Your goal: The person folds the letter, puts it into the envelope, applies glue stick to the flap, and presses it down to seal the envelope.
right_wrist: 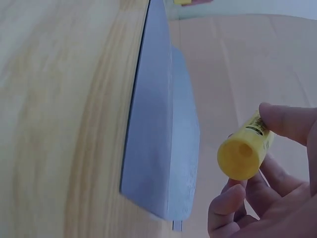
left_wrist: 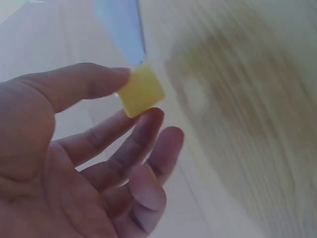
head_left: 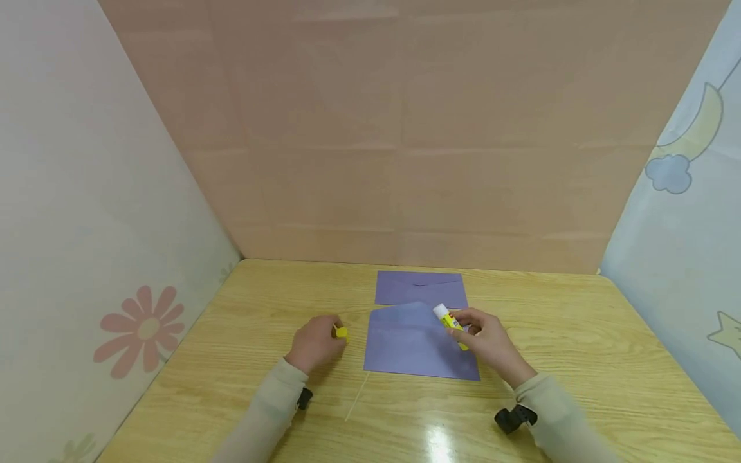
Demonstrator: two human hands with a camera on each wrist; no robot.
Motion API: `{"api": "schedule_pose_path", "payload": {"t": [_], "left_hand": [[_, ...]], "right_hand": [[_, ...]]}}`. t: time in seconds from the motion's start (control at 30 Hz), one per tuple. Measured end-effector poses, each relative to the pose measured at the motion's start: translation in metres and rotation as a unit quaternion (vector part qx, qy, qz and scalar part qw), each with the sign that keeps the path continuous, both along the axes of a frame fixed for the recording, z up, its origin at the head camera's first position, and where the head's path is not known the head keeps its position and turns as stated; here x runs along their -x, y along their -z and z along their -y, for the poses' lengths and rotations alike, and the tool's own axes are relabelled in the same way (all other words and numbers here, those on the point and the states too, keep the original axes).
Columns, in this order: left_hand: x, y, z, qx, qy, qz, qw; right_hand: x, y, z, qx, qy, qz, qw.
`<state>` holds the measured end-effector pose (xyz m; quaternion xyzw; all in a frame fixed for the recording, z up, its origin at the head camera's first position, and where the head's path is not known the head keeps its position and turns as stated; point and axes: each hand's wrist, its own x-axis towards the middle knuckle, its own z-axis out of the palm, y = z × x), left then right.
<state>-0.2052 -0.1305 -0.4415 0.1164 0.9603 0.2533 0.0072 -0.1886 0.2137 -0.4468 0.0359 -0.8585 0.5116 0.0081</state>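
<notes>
Between the thumb and fingers of my left hand [head_left: 316,344] is a small yellow cap [head_left: 341,332], seen from the side as a yellow block in the left wrist view [left_wrist: 142,91]. My right hand [head_left: 491,342] pinches a glue stick [head_left: 448,319] with a yellow label; its white end is uncovered and tilts up to the left. In the right wrist view the yellow base of the glue stick [right_wrist: 240,156] faces the camera. Below it lies a purple envelope [head_left: 413,347] with its flap raised, apart from the glue stick. My left hand is left of this envelope.
A second purple envelope [head_left: 399,292], flap folded down, lies just behind the first. A thin pale strip [head_left: 356,399] lies on the wooden table [head_left: 579,334] near the front envelope's left corner. A brown paper backdrop [head_left: 405,161] stands behind the table, with printed panels on both sides.
</notes>
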Motion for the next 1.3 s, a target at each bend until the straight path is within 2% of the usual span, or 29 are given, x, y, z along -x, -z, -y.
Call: {"api": "schedule_pose_path", "payload": {"t": [0.13,0.3,0.5,0.77,0.87,1.03,1.3], "left_hand": [[-0.001,-0.004,-0.005,-0.075,0.035,0.014,0.9965],[-0.001,-0.009,-0.013,-0.166,0.085,0.043,0.9816],[-0.005,-0.014,-0.027,-0.216,0.099,0.060,0.9696],[-0.009,-0.017,-0.038,-0.292,0.128,0.125,0.9395],[-0.010,-0.018,-0.040,-0.298,0.126,0.136,0.9364],[-0.010,-0.018,-0.041,-0.300,0.118,0.147,0.9352],[-0.009,-0.018,-0.042,-0.295,0.134,0.146,0.9349]], "right_hand": [[-0.005,-0.001,0.011,0.001,-0.021,0.004,0.9998],[-0.013,-0.003,0.026,-0.004,-0.059,0.001,0.9982],[-0.019,-0.002,0.041,0.001,-0.109,-0.003,0.9940],[-0.024,-0.004,0.054,0.000,-0.144,-0.018,0.9894],[-0.025,-0.004,0.056,-0.001,-0.146,-0.014,0.9892],[-0.025,-0.003,0.057,-0.003,-0.148,-0.009,0.9889],[-0.025,-0.005,0.056,-0.006,-0.155,-0.007,0.9878]]}}
